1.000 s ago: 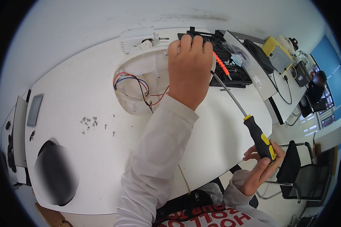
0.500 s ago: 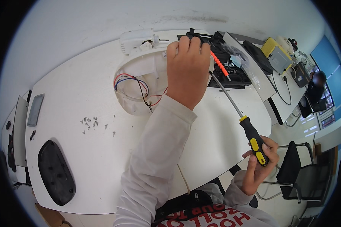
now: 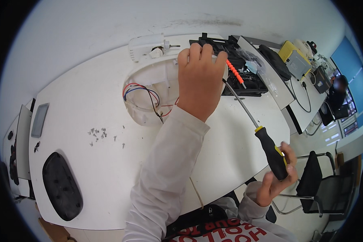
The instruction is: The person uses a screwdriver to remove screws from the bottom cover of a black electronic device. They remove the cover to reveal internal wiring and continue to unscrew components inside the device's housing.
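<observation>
My left hand [image 3: 199, 82] is closed over the right side of a white oval plastic housing [image 3: 143, 74], its fingertips hooked over the far rim. Red, blue and black wires [image 3: 143, 89] loop inside the housing's open hollow. From the right, my right hand [image 3: 284, 173] holds the black and yellow handle of a screwdriver [image 3: 272, 153] with loosely curled fingers. The shaft slants up and left, and its tip meets the housing's right side, just past my left hand. My left hand hides that part of the housing's inside.
Loose screws [image 3: 99, 134] lie left of the housing. A black oval cover [image 3: 62, 185] and a grey tray [image 3: 40, 120] sit further left. Behind stands a white motor unit [image 3: 146, 47]. A black tool case [image 3: 246, 82] with an orange flexible shaft [image 3: 234, 70] is at the back right.
The screwdriver's handle has turned about its axis, so its yellow pads now face right. My right fingers have shifted around it. My left hand still grips the housing.
</observation>
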{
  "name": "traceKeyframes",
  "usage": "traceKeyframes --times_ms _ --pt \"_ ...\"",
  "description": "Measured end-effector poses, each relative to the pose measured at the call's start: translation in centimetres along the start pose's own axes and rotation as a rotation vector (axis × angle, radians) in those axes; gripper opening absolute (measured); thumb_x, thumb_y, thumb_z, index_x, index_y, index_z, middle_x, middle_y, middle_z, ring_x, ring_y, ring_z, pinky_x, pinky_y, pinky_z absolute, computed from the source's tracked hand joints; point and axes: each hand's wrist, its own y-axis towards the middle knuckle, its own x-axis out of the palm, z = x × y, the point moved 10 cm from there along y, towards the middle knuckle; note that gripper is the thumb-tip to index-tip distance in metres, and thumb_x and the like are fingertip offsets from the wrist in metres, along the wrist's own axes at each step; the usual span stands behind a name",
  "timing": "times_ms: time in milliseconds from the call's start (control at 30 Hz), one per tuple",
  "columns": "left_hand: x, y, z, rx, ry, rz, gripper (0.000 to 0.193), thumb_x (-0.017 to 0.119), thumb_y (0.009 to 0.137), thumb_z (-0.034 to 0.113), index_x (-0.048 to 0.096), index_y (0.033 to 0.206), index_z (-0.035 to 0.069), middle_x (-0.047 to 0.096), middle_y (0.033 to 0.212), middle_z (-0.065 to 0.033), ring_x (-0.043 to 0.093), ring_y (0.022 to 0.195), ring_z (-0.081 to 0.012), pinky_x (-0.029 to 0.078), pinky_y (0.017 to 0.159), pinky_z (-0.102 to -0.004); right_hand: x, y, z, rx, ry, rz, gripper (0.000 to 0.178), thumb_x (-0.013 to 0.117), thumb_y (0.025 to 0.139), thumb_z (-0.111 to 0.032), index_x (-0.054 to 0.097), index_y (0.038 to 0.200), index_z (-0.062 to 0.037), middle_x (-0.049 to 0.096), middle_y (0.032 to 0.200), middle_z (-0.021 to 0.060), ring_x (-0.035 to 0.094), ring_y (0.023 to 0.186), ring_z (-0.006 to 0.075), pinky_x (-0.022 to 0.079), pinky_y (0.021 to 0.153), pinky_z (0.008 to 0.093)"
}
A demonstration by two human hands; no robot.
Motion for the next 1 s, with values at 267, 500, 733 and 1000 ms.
traceKeyframes --times_ms 267,500,733,1000 --pt "-1.0 -0.3 0.4 0.117 -0.152 0.009 0.023 0.073 0.056 0.005 0.069 0.074 0.019 0.058 0.108 0.0028 0.047 0.095 -0.0222 0.03 0.086 -0.0377 -1.7 -0.6 2.0 0.18 0.061 0.218 0.05 0.061 0.081 -0.017 0.038 0.122 -0.0003 0.048 0.107 0.0171 0.051 0.102 0.0276 0.044 0.09 0.0381" --pt "-0.5 -0.3 0.2 0.104 -0.158 0.004 0.019 0.072 0.056 0.005 0.07 0.069 0.018 0.059 0.104 0.0033 0.047 0.098 -0.0226 0.03 0.09 -0.0394 -0.9 -0.1 2.1 0.13 0.121 0.149 0.039 0.057 0.084 -0.019 0.038 0.116 -0.0039 0.045 0.117 0.0202 0.05 0.105 0.029 0.04 0.095 0.0388" --pt "-0.3 -0.3 0.2 0.078 -0.14 0.017 0.016 0.07 0.057 0.006 0.069 0.068 0.018 0.059 0.104 0.0039 0.046 0.098 -0.0221 0.029 0.091 -0.0389 -3.3 -1.9 3.4 0.2 -0.118 0.203 0.056 0.052 0.087 -0.021 0.028 0.134 -0.0011 0.047 0.119 0.0229 0.053 0.104 0.0278 0.045 0.088 0.0365" --pt "-0.3 -0.3 0.1 0.043 -0.125 0.011 0.015 0.07 0.058 0.006 0.068 0.067 0.017 0.058 0.103 0.0052 0.045 0.099 -0.0211 0.029 0.092 -0.0376 -2.1 -0.2 2.7 0.125 0.052 0.172 0.035 0.041 0.087 -0.006 0.039 0.122 -0.0039 0.043 0.125 0.0239 0.049 0.112 0.0314 0.038 0.097 0.0428"
